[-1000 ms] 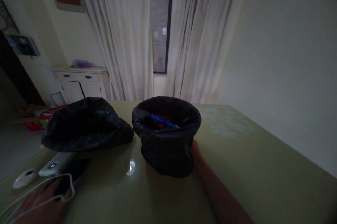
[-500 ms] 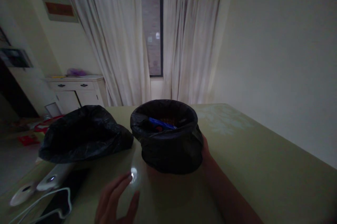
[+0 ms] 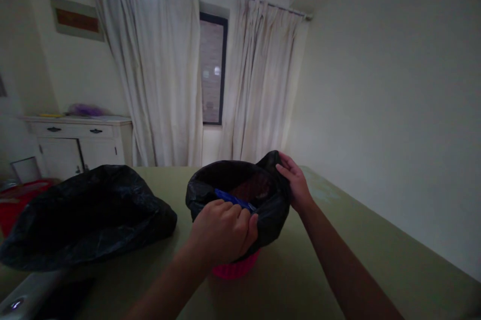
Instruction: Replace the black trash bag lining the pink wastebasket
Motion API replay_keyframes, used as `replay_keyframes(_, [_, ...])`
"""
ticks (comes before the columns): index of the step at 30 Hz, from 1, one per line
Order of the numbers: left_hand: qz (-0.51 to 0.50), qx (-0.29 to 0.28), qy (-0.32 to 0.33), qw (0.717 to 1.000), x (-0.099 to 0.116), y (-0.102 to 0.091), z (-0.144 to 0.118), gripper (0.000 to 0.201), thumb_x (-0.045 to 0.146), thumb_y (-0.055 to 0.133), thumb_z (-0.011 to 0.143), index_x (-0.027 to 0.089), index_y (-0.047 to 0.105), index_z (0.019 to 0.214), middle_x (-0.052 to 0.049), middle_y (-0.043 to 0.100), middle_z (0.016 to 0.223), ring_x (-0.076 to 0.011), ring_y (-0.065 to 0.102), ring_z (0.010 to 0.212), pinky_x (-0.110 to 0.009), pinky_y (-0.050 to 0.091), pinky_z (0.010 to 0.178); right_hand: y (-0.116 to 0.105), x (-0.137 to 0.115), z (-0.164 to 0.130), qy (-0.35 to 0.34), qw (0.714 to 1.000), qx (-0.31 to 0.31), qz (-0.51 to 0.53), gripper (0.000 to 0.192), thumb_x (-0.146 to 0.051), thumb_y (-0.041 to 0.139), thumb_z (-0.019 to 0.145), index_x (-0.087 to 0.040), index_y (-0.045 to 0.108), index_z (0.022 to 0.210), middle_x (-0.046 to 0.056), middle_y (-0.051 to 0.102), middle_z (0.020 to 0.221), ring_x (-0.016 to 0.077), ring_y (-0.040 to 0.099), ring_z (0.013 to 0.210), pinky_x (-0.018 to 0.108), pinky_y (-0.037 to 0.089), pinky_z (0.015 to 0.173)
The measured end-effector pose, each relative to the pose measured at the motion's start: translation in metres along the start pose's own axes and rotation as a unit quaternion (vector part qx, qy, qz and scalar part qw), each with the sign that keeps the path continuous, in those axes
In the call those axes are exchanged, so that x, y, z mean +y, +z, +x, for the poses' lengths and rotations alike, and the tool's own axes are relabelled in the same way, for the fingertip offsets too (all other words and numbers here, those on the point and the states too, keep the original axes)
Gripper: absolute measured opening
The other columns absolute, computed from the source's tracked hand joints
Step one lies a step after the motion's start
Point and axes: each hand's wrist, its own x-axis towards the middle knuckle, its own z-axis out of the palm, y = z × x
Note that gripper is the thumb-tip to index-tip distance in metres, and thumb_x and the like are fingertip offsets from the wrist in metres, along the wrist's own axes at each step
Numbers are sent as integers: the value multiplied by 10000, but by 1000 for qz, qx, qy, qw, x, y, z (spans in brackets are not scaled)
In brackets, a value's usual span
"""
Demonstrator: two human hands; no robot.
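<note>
Both hands have risen to the bag rim since the earlier frames, where the left hovered low over the surface and the right lay against the bin's side; the pink base is now uncovered. From left to right: a loose black bag [image 3: 90,212] lies slumped on the green surface [image 3: 376,255], well apart from the bin; the left hand [image 3: 224,232] has its fingers [image 3: 246,227] closed on the near edge of the black liner [image 3: 274,210]; the liner sits in a small pink bin [image 3: 236,269] at the middle of the surface, with a blue item [image 3: 229,199] inside; the right hand [image 3: 296,184] pinches the far edge, fingers narrow on the plastic. Judged from this grip, the lift goes best with both edges raised evenly and straight up, so that the thin plastic does not tear and the bin does not tip.
</note>
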Motion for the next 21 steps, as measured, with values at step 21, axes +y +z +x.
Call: replay_keyframes(21, [45,44,-18,998,-2,6,-5,376,191,554,984,215,637,617,-34,653,531,-208,647,476,-337,408,496,144,-28,-10,129,918,-331,-176,395,-370,941,729,-230,803,1072,22,764,1036,160,698,905,274,588,807])
